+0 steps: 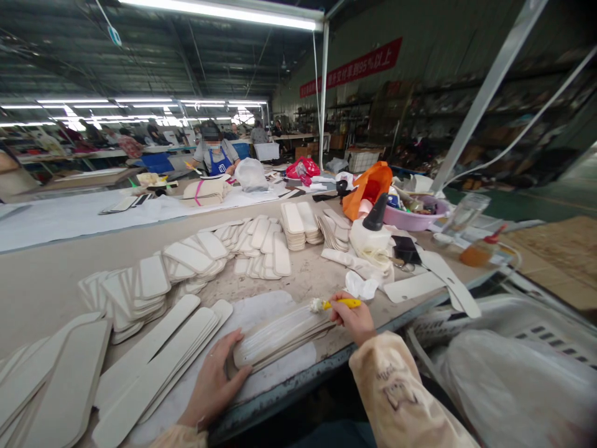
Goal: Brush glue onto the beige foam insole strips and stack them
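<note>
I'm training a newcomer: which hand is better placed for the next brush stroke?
Likely the right hand: it holds the yellow-handled brush, its head at the right end of the pale strips. The left hand seems to steady their left end.

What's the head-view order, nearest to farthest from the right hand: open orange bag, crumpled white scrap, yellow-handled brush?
1. Yellow-handled brush: in the right hand.
2. Crumpled white scrap: just beyond.
3. Open orange bag: farther back.

Yellow brush handle (pixel 349 303), off-white strips (pixel 275 335), orange bag (pixel 377 185), lilac basin (pixel 413 219), dark-printed beige sleeve (pixel 405 379)
</note>
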`<action>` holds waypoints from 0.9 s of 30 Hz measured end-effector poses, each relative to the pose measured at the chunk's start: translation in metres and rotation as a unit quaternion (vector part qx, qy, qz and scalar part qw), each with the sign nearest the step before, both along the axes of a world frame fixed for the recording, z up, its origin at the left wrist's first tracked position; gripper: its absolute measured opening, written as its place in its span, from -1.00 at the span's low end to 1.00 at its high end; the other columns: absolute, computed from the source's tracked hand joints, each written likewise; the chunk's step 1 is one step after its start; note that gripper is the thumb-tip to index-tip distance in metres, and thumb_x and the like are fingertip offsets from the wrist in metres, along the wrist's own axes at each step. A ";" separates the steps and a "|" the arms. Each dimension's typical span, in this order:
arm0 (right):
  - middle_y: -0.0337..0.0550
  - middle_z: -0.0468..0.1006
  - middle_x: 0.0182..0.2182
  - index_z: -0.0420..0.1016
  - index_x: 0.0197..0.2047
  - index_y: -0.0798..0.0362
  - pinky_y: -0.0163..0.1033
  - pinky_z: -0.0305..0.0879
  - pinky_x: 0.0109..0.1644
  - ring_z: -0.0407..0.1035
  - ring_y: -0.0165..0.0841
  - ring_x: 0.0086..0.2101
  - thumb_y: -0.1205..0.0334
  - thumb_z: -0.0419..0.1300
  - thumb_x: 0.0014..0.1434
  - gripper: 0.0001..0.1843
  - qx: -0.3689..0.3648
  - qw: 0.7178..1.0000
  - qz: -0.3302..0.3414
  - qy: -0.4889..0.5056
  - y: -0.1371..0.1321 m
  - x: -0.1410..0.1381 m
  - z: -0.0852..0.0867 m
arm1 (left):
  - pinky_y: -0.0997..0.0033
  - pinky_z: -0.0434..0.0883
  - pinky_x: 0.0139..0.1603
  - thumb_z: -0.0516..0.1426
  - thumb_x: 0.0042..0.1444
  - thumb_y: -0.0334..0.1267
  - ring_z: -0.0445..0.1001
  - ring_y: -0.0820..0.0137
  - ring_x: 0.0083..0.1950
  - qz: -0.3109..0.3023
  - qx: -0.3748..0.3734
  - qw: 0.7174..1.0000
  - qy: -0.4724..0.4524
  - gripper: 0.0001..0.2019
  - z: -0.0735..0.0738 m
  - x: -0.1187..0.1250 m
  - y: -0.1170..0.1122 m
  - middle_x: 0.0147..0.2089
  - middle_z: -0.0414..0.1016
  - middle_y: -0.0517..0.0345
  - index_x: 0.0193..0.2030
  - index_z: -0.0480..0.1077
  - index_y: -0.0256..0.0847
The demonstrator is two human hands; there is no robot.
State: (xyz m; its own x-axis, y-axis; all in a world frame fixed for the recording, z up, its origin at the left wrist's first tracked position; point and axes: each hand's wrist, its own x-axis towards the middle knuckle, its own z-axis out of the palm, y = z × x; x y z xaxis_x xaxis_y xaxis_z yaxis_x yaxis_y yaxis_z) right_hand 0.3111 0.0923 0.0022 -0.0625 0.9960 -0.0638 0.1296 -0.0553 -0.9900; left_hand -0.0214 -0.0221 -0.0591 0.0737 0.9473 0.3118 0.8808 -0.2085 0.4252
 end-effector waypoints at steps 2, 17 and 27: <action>-0.29 0.41 -0.69 0.40 -0.42 0.02 -0.32 0.15 -0.52 0.25 -0.39 -0.63 0.12 0.11 0.04 -0.84 0.003 1.000 -0.007 -0.022 0.001 0.004 -0.001 | -0.01 0.33 0.18 0.15 0.07 -0.05 0.32 0.11 0.19 0.000 0.000 1.000 0.002 -0.42 0.000 0.000 0.000 0.17 0.34 -0.09 0.20 0.16 -0.18; -0.30 0.41 -0.69 0.39 -0.40 0.02 -0.32 0.14 -0.51 0.22 -0.39 -0.63 0.09 0.09 0.07 -0.81 0.011 0.997 -0.003 -0.073 -0.001 0.018 0.009 | -0.03 0.30 0.19 0.17 0.02 -0.07 0.31 0.09 0.20 0.012 -0.018 0.999 -0.023 -0.39 0.003 0.002 -0.002 0.17 0.34 -0.11 0.20 0.18 -0.23; -0.29 0.42 -0.67 0.41 -0.40 0.03 -0.32 0.16 -0.49 0.25 -0.40 -0.62 0.07 0.13 0.02 -0.80 0.005 0.999 -0.004 -0.044 -0.001 -0.003 0.002 | -0.05 0.25 0.22 0.19 0.01 -0.11 0.27 0.08 0.22 0.017 -0.037 0.998 -0.047 -0.38 0.008 0.005 -0.003 0.18 0.31 -0.14 0.21 0.18 -0.25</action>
